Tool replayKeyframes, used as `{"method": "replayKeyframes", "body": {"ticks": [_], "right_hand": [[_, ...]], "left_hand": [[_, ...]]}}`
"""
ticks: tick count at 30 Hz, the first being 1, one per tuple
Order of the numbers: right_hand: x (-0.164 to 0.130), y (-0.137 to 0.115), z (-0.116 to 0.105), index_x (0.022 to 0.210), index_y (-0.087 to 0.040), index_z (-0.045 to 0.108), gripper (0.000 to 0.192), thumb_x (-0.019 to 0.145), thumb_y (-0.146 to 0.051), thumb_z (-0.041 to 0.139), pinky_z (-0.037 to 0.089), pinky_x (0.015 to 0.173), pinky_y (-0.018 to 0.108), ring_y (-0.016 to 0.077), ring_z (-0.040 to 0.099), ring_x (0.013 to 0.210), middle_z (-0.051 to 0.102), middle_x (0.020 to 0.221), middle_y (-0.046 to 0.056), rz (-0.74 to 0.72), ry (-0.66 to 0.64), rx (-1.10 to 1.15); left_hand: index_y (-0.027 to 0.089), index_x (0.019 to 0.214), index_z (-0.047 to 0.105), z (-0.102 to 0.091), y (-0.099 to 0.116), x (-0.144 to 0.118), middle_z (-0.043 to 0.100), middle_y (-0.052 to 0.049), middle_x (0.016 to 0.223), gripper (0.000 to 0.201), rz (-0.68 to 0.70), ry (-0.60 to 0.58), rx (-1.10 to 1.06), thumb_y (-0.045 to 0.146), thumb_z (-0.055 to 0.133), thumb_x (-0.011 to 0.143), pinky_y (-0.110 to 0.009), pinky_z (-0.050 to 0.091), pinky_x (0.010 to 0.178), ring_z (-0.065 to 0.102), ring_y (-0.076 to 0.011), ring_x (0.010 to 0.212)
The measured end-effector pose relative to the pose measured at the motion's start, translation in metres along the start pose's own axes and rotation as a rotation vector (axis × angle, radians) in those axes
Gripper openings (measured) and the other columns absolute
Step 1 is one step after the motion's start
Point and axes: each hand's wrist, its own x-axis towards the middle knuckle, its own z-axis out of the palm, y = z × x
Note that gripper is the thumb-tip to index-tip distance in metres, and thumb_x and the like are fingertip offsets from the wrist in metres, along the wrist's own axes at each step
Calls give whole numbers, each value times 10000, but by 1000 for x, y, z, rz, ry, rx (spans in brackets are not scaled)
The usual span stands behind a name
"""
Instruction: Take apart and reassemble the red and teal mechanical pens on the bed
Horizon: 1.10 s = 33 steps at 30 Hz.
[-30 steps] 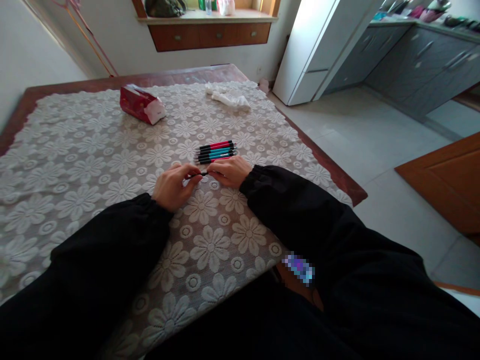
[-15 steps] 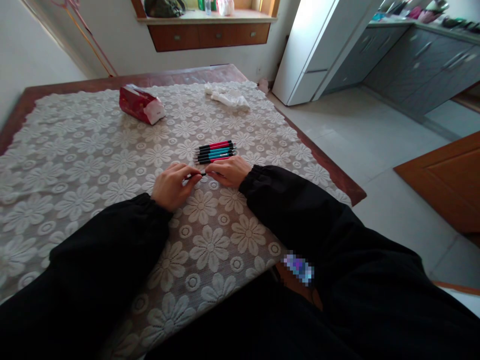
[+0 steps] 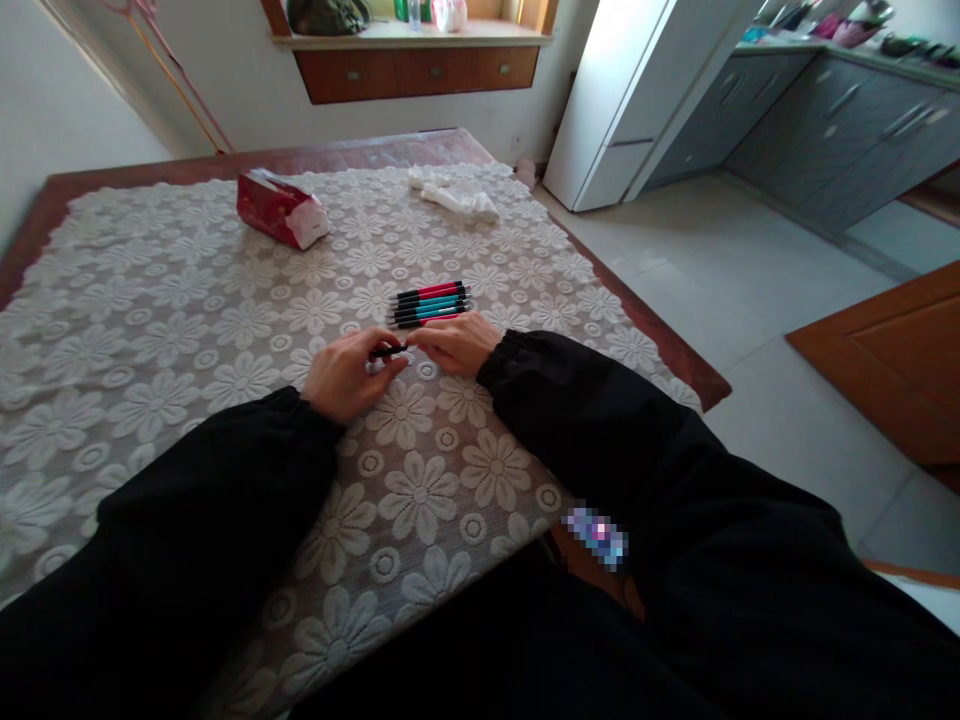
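Observation:
My left hand is closed around a thin black pen, its thumb lowered a little beneath the pen. The fingertips of my right hand are pinched at the pen's right end, close to the left fingers. Much of the pen is covered by the left fingers. Just beyond my hands, several pens lie side by side in a row on the lace tablecloth, with black grips on the left and red or teal barrels. My right hand partly covers the nearest one.
Farther back on the table lie a red packet on the left and a crumpled white plastic bag. A blurred-out phone-like object is below the table's near edge. A white fridge stands beyond the right side.
My left thumb has come down from the pen, so more of its black body shows. My right fingertips have shifted slightly left along its end.

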Motion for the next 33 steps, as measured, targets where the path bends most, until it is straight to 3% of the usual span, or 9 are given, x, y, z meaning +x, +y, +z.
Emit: {"method": "replayKeyframes", "body": {"ticks": [5,9,13,18,24,29,33], "right_hand": [[0,0,0,1252,-252,650,330,1029,-273,408,297,621,271,139,594,761,727,1018,25,2,-2,8],[1,0,0,1305,-263,614,348,1035,-277,394,317,634,266,140,597,776,720,1015,27,14,-9,29],[1,-1,-2,1280,-266,632,341,1038,-282,392,314,630,267,141,596,781,718,1038,30,17,-36,14],[1,-1,-2,1250,-255,653,331,1039,-299,401,295,615,273,144,597,771,720,1031,27,16,-46,-11],[1,-1,-2,1247,-250,654,332,1039,-286,398,298,623,274,144,595,782,721,1034,36,23,-45,-8],[1,-1,-3,1231,-244,658,341,1036,-297,384,306,622,279,146,596,784,719,1041,41,27,-53,3],[1,-1,-5,1176,-238,683,335,1010,-280,395,289,605,283,145,590,760,724,1006,38,33,-57,1]], "left_hand": [[216,1013,737,2,-3,0,706,-70,990,314,47,49,39,434,515,972,-339,512,837,650,-235,950],[213,1073,729,1,-4,0,711,-71,962,332,14,25,50,426,491,983,-340,505,806,655,-231,898],[214,1116,663,1,-2,0,728,-44,917,293,-71,11,-12,419,511,972,-320,500,744,660,-205,787],[222,1026,670,1,-3,0,718,-60,979,248,-20,24,-3,430,617,900,-348,509,811,658,-242,917],[219,934,726,0,-3,1,699,-83,985,321,-11,30,78,416,478,981,-367,497,827,627,-263,995],[213,1041,711,0,-1,1,707,-80,990,345,-17,1,54,381,411,1013,-357,487,804,635,-249,957],[212,998,686,0,-2,1,715,-77,966,323,-69,-3,72,347,393,1015,-354,476,798,637,-253,953]]}}
